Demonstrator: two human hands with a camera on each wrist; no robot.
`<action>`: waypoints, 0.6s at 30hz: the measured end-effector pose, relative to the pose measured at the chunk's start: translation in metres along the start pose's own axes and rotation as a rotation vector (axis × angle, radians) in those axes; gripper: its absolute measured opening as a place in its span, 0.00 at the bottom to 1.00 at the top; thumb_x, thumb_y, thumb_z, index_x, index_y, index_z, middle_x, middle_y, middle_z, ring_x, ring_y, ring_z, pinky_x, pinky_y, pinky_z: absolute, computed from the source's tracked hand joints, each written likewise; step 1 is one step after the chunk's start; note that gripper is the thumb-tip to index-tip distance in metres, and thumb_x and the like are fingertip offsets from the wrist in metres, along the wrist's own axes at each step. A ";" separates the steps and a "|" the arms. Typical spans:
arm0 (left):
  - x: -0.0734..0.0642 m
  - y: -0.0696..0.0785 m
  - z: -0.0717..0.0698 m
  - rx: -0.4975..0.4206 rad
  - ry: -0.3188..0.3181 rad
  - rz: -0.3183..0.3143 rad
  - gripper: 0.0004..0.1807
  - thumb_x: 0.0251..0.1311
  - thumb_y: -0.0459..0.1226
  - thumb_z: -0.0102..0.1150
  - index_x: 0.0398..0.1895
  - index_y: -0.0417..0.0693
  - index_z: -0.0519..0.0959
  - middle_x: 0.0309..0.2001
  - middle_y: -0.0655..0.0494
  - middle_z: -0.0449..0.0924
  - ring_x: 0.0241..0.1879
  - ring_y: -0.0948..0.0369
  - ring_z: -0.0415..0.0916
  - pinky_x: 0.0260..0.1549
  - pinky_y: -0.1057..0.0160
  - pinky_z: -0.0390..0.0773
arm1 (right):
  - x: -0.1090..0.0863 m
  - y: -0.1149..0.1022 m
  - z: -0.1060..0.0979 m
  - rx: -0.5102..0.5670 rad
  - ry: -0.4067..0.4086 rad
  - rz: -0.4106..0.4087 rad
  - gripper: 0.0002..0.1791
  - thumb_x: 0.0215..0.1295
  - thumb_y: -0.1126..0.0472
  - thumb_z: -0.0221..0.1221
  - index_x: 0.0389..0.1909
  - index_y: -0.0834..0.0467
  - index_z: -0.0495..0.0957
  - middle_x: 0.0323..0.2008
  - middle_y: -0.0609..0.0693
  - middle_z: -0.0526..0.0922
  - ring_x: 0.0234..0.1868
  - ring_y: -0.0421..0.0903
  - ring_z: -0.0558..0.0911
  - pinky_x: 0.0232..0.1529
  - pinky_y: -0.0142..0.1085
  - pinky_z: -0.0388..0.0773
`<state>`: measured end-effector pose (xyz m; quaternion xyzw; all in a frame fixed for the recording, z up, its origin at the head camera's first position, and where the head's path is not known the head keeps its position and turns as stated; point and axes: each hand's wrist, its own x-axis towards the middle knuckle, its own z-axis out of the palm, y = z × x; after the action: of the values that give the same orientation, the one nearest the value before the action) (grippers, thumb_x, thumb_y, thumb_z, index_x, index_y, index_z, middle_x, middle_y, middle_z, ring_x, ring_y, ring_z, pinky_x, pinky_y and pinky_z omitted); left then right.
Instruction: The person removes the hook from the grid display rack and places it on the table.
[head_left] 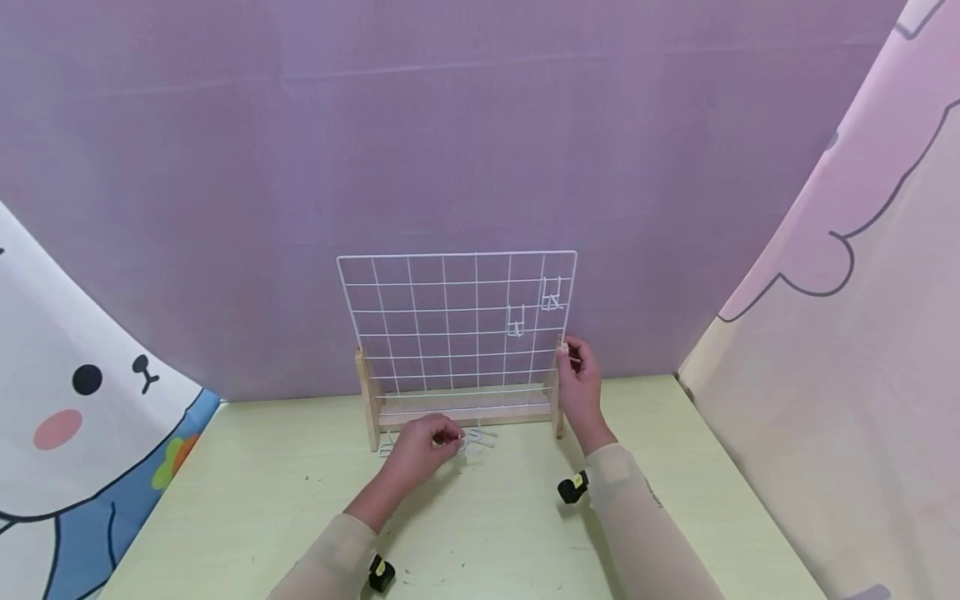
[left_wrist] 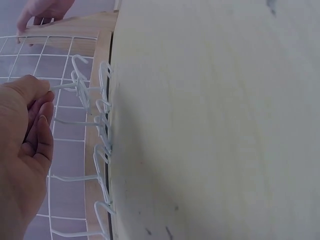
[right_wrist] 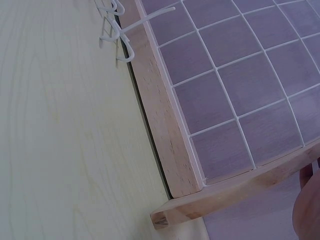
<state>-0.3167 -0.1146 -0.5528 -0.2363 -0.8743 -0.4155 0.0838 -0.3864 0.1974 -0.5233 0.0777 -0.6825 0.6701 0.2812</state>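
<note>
A white wire grid [head_left: 465, 333] stands upright in a light wooden stand [head_left: 366, 400]. Between thumb and fingertips my left hand [head_left: 420, 450] pinches the straight end of a white wire hook [left_wrist: 82, 90], low in front of the grid. Several more white hooks [left_wrist: 101, 175] lie in a row on the tabletop along the stand's base. My right hand [head_left: 581, 387] grips the stand's right wooden upright [head_left: 556, 400], thumb in front. Two hooks hang on the grid's right part, an upper hook [head_left: 551, 296] and a lower hook [head_left: 516, 323].
The pale wooden table [head_left: 262, 500] carries small dark marks. A purple cloth [head_left: 450, 150] hangs behind the grid. Printed cartoon cloths flank the table, a bear-like one [head_left: 75, 433] at left and a pink cloud one [head_left: 855, 333] at right.
</note>
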 end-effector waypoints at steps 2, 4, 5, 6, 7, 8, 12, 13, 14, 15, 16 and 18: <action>0.000 -0.001 0.001 0.002 -0.002 0.006 0.07 0.68 0.30 0.76 0.38 0.53 0.90 0.36 0.68 0.85 0.37 0.68 0.81 0.40 0.65 0.86 | -0.001 0.000 0.000 0.004 -0.004 0.003 0.13 0.86 0.64 0.56 0.63 0.64 0.78 0.52 0.62 0.80 0.49 0.50 0.77 0.47 0.31 0.79; -0.001 -0.001 0.001 0.006 -0.006 0.007 0.07 0.68 0.29 0.76 0.39 0.52 0.91 0.36 0.69 0.85 0.37 0.68 0.81 0.40 0.65 0.86 | -0.001 -0.001 0.000 0.003 -0.007 0.007 0.14 0.86 0.64 0.56 0.64 0.64 0.78 0.53 0.62 0.80 0.49 0.50 0.78 0.47 0.31 0.79; -0.002 -0.001 0.001 0.007 -0.009 0.006 0.07 0.68 0.29 0.76 0.39 0.51 0.91 0.36 0.69 0.85 0.37 0.68 0.81 0.40 0.65 0.86 | -0.001 -0.001 0.000 0.002 -0.007 0.010 0.14 0.86 0.64 0.56 0.64 0.64 0.78 0.53 0.63 0.80 0.49 0.50 0.78 0.47 0.31 0.79; -0.002 -0.002 0.002 0.008 -0.012 0.009 0.06 0.67 0.29 0.76 0.40 0.50 0.91 0.36 0.69 0.85 0.37 0.68 0.81 0.39 0.65 0.87 | -0.001 -0.001 0.000 0.002 -0.007 0.015 0.14 0.86 0.64 0.55 0.64 0.64 0.78 0.54 0.63 0.80 0.49 0.50 0.77 0.47 0.31 0.79; -0.002 -0.003 0.002 0.009 -0.014 0.008 0.06 0.67 0.29 0.76 0.40 0.50 0.91 0.36 0.69 0.85 0.37 0.68 0.81 0.39 0.65 0.87 | -0.001 -0.001 0.000 0.003 -0.005 0.018 0.14 0.86 0.64 0.56 0.64 0.64 0.78 0.54 0.64 0.80 0.49 0.50 0.77 0.47 0.31 0.79; -0.002 -0.003 0.003 0.011 -0.018 0.004 0.07 0.68 0.29 0.76 0.40 0.50 0.91 0.36 0.69 0.85 0.37 0.68 0.81 0.40 0.65 0.86 | -0.001 -0.002 0.000 0.004 -0.003 0.021 0.14 0.86 0.64 0.56 0.64 0.64 0.78 0.54 0.64 0.80 0.49 0.50 0.77 0.47 0.31 0.79; -0.001 -0.007 0.005 0.013 -0.027 0.003 0.06 0.68 0.29 0.76 0.41 0.50 0.91 0.37 0.68 0.85 0.38 0.68 0.82 0.40 0.65 0.87 | -0.001 -0.002 0.000 0.010 0.000 0.025 0.15 0.86 0.64 0.56 0.65 0.65 0.78 0.55 0.67 0.80 0.49 0.50 0.76 0.48 0.32 0.78; -0.001 -0.008 0.006 0.013 -0.028 0.003 0.06 0.68 0.30 0.76 0.41 0.50 0.91 0.37 0.68 0.85 0.38 0.68 0.82 0.40 0.65 0.87 | -0.001 -0.001 0.000 0.014 -0.001 0.025 0.15 0.86 0.65 0.56 0.65 0.65 0.78 0.55 0.68 0.79 0.49 0.50 0.76 0.48 0.33 0.78; 0.000 -0.009 0.006 0.017 -0.029 0.006 0.05 0.68 0.30 0.76 0.41 0.50 0.91 0.37 0.68 0.85 0.38 0.68 0.82 0.40 0.65 0.87 | 0.000 -0.001 0.000 0.016 -0.002 0.029 0.15 0.86 0.65 0.55 0.65 0.66 0.78 0.56 0.69 0.79 0.49 0.50 0.76 0.48 0.33 0.78; 0.000 -0.010 0.007 0.018 -0.028 0.010 0.05 0.68 0.30 0.76 0.41 0.49 0.91 0.37 0.68 0.86 0.37 0.68 0.82 0.40 0.65 0.87 | 0.000 -0.001 0.001 0.018 -0.004 0.031 0.15 0.86 0.65 0.55 0.65 0.67 0.77 0.57 0.70 0.79 0.49 0.50 0.76 0.48 0.33 0.78; 0.000 -0.010 0.008 0.019 -0.028 0.014 0.05 0.68 0.30 0.76 0.41 0.49 0.91 0.37 0.68 0.86 0.37 0.68 0.82 0.40 0.65 0.87 | 0.000 -0.001 0.001 0.021 -0.004 0.036 0.15 0.86 0.66 0.55 0.66 0.67 0.77 0.57 0.71 0.78 0.49 0.51 0.76 0.48 0.33 0.77; 0.000 -0.011 0.008 0.023 -0.025 0.020 0.05 0.68 0.31 0.76 0.41 0.50 0.91 0.37 0.68 0.86 0.37 0.69 0.81 0.39 0.66 0.87 | 0.001 -0.001 0.001 0.020 -0.004 0.048 0.15 0.86 0.67 0.54 0.66 0.68 0.76 0.57 0.72 0.78 0.49 0.50 0.76 0.48 0.32 0.77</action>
<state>-0.3221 -0.1144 -0.5659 -0.2493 -0.8776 -0.4015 0.0797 -0.3866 0.1962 -0.5218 0.0656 -0.6781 0.6833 0.2626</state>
